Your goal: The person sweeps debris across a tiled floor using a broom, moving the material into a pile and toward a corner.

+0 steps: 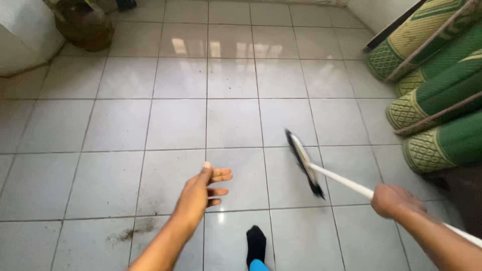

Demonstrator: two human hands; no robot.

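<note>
White floor tiles (pixel 175 120) fill the view, rolled green mats (pixel 442 100) at three o'clock. Right hand (pixel 394 199) grips a white broom handle (pixel 346 183); its dark brush head (pixel 304 163) sits centre-right. Left hand (pixel 203 190) hangs open, empty, above a dirt patch (pixel 133 231) at seven o'clock.

No packages, labels, signs or screens anywhere in view

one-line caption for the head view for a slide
Right hand grips a broom on the tiled floor; left hand held out empty.
</note>
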